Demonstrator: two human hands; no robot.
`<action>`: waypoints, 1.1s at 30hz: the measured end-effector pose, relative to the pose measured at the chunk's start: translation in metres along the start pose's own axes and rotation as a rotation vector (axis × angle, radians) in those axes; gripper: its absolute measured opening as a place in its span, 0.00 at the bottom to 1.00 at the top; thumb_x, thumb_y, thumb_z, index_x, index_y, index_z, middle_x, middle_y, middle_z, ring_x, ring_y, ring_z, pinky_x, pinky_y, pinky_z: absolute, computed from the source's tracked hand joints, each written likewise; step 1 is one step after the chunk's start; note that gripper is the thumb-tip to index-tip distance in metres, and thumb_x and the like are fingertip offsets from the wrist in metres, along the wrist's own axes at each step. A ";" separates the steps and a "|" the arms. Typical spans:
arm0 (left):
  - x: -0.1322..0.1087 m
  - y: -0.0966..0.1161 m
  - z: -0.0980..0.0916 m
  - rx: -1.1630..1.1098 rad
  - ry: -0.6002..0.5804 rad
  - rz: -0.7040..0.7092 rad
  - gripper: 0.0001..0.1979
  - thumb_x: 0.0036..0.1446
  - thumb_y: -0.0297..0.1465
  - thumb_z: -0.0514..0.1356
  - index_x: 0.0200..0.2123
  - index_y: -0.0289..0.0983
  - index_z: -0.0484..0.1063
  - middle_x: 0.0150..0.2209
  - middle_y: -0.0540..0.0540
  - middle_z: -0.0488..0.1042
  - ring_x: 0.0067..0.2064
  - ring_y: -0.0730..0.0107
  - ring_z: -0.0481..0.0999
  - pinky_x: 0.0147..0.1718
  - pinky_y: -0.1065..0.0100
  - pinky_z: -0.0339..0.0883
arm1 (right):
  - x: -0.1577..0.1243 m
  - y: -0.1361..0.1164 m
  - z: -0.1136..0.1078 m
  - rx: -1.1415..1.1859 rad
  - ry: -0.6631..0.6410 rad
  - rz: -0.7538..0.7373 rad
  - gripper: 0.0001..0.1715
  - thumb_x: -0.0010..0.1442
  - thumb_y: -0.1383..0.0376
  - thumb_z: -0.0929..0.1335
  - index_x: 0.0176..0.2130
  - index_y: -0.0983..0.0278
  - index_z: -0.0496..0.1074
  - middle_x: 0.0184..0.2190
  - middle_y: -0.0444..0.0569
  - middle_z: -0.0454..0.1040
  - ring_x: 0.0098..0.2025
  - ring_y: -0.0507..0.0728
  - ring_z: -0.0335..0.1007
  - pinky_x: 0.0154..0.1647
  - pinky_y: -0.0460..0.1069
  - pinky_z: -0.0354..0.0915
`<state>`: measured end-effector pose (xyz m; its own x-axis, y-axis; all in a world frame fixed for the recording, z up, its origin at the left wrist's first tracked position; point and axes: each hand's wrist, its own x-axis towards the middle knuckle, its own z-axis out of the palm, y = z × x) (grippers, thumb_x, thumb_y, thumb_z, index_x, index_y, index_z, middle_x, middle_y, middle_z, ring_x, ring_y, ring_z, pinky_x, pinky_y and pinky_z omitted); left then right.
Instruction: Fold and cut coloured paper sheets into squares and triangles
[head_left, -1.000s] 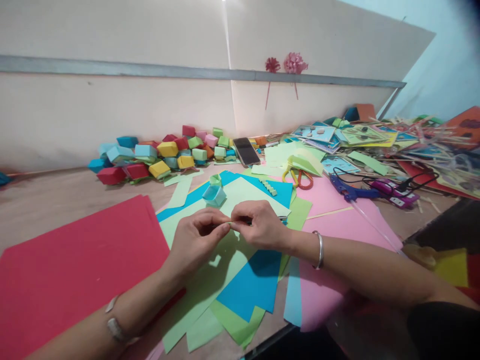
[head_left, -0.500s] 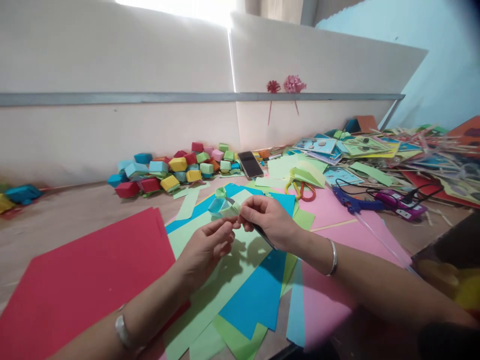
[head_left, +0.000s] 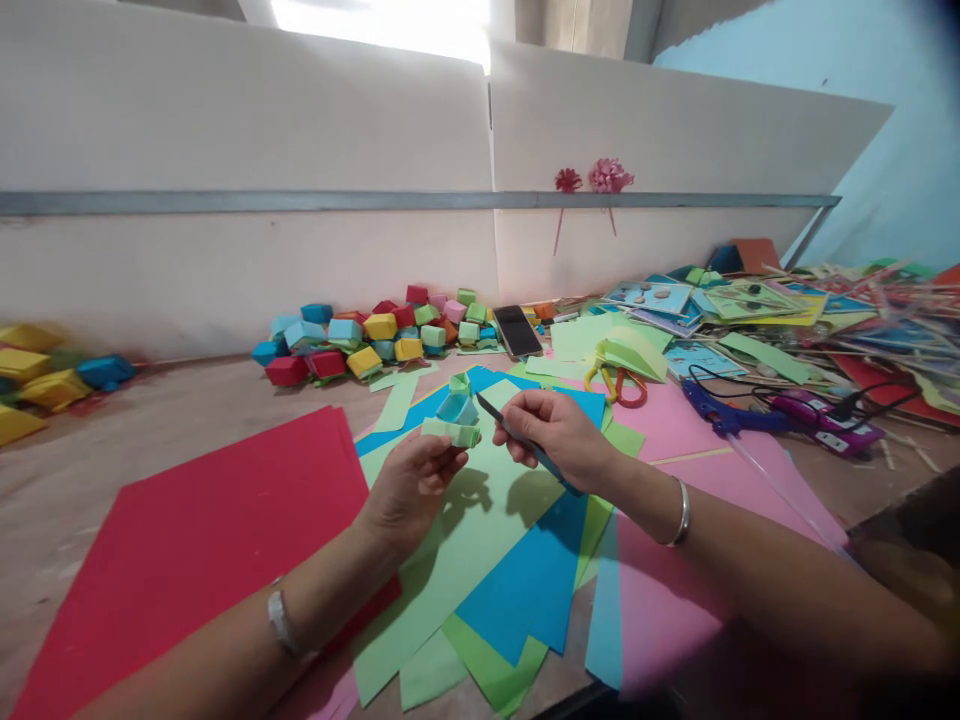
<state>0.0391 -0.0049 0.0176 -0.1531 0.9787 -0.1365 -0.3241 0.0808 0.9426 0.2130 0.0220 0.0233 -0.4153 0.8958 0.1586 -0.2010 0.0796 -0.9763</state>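
Observation:
My left hand (head_left: 409,490) pinches a folded light green paper strip (head_left: 450,433) between thumb and fingers, just above the sheets. Wrapped in my right hand (head_left: 555,435) is a slim knife (head_left: 492,410) with a dark, pointed blade. Its tip points up and left, close to the strip but apart from it. A small blue folded paper piece (head_left: 456,408) and a green paper loop (head_left: 460,384) show right behind the strip; whether they touch it I cannot tell. Under both hands lie light green sheets (head_left: 427,560) and a blue sheet (head_left: 517,580).
Red sheets (head_left: 217,540) lie at left, pink sheets (head_left: 667,580) at right. Folded paper boxes (head_left: 380,326), a phone (head_left: 517,331) and scissors (head_left: 630,388) sit farther back. A blue glue gun (head_left: 724,410) rests beside a purple power strip (head_left: 825,422).
My hands have parted: the right has drawn back with the knife, its blade now exposed. The left holds the green strip in clearer view. The camera has turned slightly left.

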 end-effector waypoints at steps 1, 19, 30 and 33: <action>0.000 -0.002 -0.001 0.022 -0.027 0.010 0.07 0.36 0.30 0.66 0.23 0.36 0.73 0.27 0.47 0.76 0.31 0.69 0.75 0.33 0.67 0.73 | 0.001 -0.002 -0.002 -0.073 0.013 -0.008 0.20 0.57 0.52 0.72 0.29 0.64 0.67 0.25 0.44 0.75 0.20 0.47 0.66 0.18 0.42 0.59; -0.005 -0.009 -0.004 0.373 -0.114 0.126 0.14 0.41 0.40 0.67 0.28 0.36 0.77 0.24 0.50 0.71 0.27 0.70 0.65 0.25 0.70 0.58 | 0.000 -0.010 -0.006 -0.193 -0.092 0.129 0.05 0.67 0.67 0.62 0.42 0.64 0.66 0.21 0.40 0.74 0.16 0.45 0.61 0.15 0.40 0.52; -0.005 -0.013 -0.008 0.444 -0.204 0.227 0.14 0.47 0.42 0.67 0.30 0.36 0.78 0.26 0.49 0.71 0.27 0.71 0.66 0.25 0.70 0.60 | 0.004 0.007 -0.007 -0.202 -0.124 0.108 0.06 0.62 0.65 0.66 0.36 0.66 0.72 0.21 0.41 0.74 0.16 0.44 0.60 0.17 0.41 0.58; -0.005 -0.013 -0.008 0.462 -0.211 0.228 0.15 0.46 0.43 0.67 0.30 0.36 0.78 0.25 0.49 0.71 0.26 0.70 0.68 0.24 0.70 0.61 | 0.003 0.008 -0.007 -0.271 -0.084 0.086 0.07 0.62 0.65 0.66 0.34 0.66 0.72 0.20 0.40 0.73 0.16 0.44 0.59 0.18 0.41 0.58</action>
<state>0.0371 -0.0123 0.0038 0.0339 0.9938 0.1060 0.1461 -0.1098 0.9832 0.2159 0.0283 0.0153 -0.4950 0.8657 0.0737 0.0777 0.1286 -0.9886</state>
